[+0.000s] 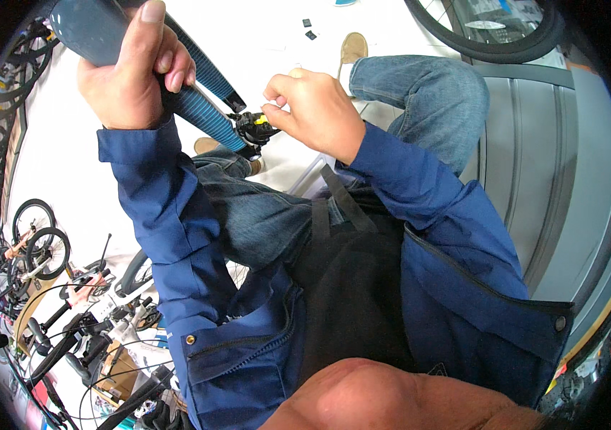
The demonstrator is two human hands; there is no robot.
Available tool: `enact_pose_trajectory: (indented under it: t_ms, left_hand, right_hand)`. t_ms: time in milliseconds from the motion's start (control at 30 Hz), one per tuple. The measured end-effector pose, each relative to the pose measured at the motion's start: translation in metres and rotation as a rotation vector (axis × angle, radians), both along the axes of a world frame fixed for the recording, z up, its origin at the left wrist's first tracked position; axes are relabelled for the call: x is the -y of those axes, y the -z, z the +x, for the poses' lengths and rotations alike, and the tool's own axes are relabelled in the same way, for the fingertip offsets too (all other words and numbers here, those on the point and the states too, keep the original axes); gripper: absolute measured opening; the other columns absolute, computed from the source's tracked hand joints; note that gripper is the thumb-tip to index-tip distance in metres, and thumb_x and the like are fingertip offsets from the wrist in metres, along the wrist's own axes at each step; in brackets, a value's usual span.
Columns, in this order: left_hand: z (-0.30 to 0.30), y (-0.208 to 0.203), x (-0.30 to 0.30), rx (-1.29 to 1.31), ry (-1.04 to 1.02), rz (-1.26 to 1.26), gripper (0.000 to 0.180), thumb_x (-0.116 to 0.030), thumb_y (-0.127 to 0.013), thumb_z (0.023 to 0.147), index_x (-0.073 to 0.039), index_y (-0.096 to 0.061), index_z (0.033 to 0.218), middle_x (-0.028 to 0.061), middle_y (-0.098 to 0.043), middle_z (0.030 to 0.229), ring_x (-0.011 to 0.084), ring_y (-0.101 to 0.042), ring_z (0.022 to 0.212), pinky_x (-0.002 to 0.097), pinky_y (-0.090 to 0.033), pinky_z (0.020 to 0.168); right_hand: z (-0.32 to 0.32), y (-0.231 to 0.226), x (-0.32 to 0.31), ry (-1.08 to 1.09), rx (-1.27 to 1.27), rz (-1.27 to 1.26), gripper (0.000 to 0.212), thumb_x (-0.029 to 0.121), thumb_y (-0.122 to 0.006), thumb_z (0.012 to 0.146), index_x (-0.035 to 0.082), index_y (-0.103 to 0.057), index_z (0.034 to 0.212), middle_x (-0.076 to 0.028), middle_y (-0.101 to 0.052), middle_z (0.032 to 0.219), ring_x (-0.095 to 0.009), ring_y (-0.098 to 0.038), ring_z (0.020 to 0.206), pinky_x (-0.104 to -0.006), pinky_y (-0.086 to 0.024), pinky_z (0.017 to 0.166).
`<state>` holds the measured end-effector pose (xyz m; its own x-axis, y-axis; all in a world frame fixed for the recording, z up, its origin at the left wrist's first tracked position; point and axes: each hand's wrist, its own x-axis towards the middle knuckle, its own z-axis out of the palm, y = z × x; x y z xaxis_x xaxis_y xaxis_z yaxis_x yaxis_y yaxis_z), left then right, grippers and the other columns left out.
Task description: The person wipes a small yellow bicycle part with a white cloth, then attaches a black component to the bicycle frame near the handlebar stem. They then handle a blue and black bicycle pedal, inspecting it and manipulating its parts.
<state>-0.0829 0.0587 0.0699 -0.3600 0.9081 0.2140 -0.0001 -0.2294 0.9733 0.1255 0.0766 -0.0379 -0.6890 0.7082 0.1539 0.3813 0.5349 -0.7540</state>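
My left hand [133,75] is closed around a dark grey-blue bicycle frame tube [90,29] at the upper left. Below that hand the tube carries blue stripes [209,115] and runs down to the right. It ends at a small black fitting with a yellow spot [254,129]. My right hand [316,107] is at that fitting, its fingertips pinched together against it. What the fingers pinch is too small to tell. Below the hands I see my blue jacket sleeves, jeans and black apron.
A large bicycle wheel [492,36] stands at the top right above a grey ribbed metal surface [556,179]. Several bicycles and handlebars [55,287] crowd the lower left. Small black parts [309,29] lie on the white floor by my tan shoe [353,49].
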Motion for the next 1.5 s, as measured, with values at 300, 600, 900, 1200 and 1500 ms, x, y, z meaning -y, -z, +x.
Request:
enact_pose_trajectory:
  t_ms: [300,600,900,1200,1500]
  left_hand:
    - [0.012,-0.002,-0.001,0.061,-0.179,-0.085,0.03,-0.024,-0.067,0.1,-0.006,-0.053,0.081,-0.0011,-0.041,0.052,0.0115,-0.042,0.035,0.0281,-0.042,0.036]
    - [0.016,0.0,0.0,0.043,-0.15,-0.074,0.029,-0.023,-0.069,0.099,-0.007,-0.053,0.08,-0.001,-0.043,0.053,0.0117,-0.043,0.036,0.0283,-0.041,0.037]
    - [0.008,-0.001,-0.002,0.047,-0.164,-0.091,0.029,-0.024,-0.069,0.099,-0.007,-0.053,0.082,-0.0013,-0.041,0.052,0.0109,-0.042,0.035,0.0274,-0.041,0.036]
    - [0.025,-0.009,-0.003,0.039,-0.193,-0.046,0.029,-0.025,-0.07,0.098,-0.005,-0.053,0.085,-0.0017,-0.041,0.051,0.0104,-0.042,0.035,0.0269,-0.042,0.035]
    - [0.012,0.002,-0.004,-0.117,-0.228,-0.024,0.034,-0.026,-0.067,0.101,-0.008,-0.052,0.077,-0.0023,-0.041,0.051,0.009,-0.042,0.034,0.0256,-0.041,0.034]
  right_hand:
    - [0.014,-0.013,0.021,-0.059,-0.111,-0.051,0.017,0.01,-0.074,0.085,0.002,-0.073,0.1,-0.013,-0.068,0.086,-0.024,-0.069,0.072,-0.0347,-0.055,0.065]
    - [0.01,0.007,0.008,-0.032,-0.096,0.009,0.014,0.009,-0.075,0.084,0.001,-0.071,0.094,-0.014,-0.07,0.082,-0.021,-0.072,0.073,-0.0309,-0.058,0.069]
    - [0.028,0.009,-0.009,-0.117,-0.155,-0.086,0.02,0.021,-0.074,0.081,0.005,-0.069,0.092,-0.014,-0.069,0.085,-0.035,-0.068,0.079,-0.0428,-0.056,0.073]
    - [-0.005,0.035,-0.01,0.017,-0.256,-0.143,0.022,0.013,-0.074,0.088,0.0,-0.07,0.106,-0.009,-0.07,0.09,-0.015,-0.069,0.077,-0.0308,-0.056,0.07]
    - [0.02,0.059,-0.006,0.057,-0.335,-0.943,0.027,0.006,-0.063,0.099,-0.007,-0.055,0.121,-0.008,-0.067,0.088,-0.015,-0.072,0.083,-0.0324,-0.065,0.075]
